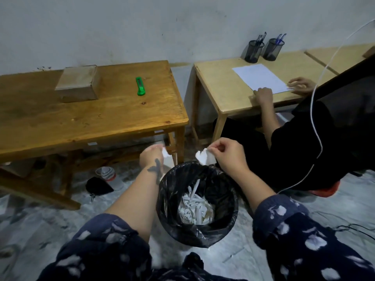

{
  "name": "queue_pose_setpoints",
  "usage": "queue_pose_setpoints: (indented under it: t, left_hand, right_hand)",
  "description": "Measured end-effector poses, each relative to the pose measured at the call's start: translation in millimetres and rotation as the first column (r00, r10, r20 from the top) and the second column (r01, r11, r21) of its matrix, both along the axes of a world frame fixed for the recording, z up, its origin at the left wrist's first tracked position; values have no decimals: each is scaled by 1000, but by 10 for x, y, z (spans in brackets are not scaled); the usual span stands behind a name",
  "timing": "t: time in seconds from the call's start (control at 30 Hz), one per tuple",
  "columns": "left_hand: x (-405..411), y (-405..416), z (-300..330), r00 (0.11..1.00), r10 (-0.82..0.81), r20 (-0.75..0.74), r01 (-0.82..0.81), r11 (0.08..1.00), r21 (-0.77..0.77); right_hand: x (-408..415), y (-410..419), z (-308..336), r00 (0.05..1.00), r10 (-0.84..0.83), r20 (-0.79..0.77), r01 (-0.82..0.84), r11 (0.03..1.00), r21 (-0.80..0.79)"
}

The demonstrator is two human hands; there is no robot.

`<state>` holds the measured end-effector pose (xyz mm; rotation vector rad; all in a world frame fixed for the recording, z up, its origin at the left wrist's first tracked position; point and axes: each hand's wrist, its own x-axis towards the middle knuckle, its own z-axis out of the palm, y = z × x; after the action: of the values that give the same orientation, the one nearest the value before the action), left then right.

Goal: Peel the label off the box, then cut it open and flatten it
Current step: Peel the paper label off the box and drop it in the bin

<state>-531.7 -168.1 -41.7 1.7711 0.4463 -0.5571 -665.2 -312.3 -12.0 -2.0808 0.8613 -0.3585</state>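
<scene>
On the bench (113, 110), left: box (78, 83), light, stiff cardboard, I judge; grip by its side walls. Beside it, green cutter (140, 86). Over the bin (197, 203): my left hand (152, 157) and right hand (227, 155), each pinching a limp, flimsy label scrap (205, 157).

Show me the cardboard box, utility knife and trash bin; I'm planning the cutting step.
cardboard box (78, 82): head view, middle of its top face.
green utility knife (140, 86): head view, mid-handle.
trash bin (233, 209): head view, right rim of the black liner.
</scene>
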Motion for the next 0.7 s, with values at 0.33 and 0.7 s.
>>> queue_pose_setpoints:
  t: [0.33,0.7]
  left_hand:
    - [-561,-313,-335,808,-527,266,517,849,111]
    - [-533,-376,-621,697,-706,129,671,705,231]
  right_hand:
    - [-130,-64,-435,991,-17,-133,26,997,71]
    - [-89,-174,-774,952,-84,-294,115,989,91]
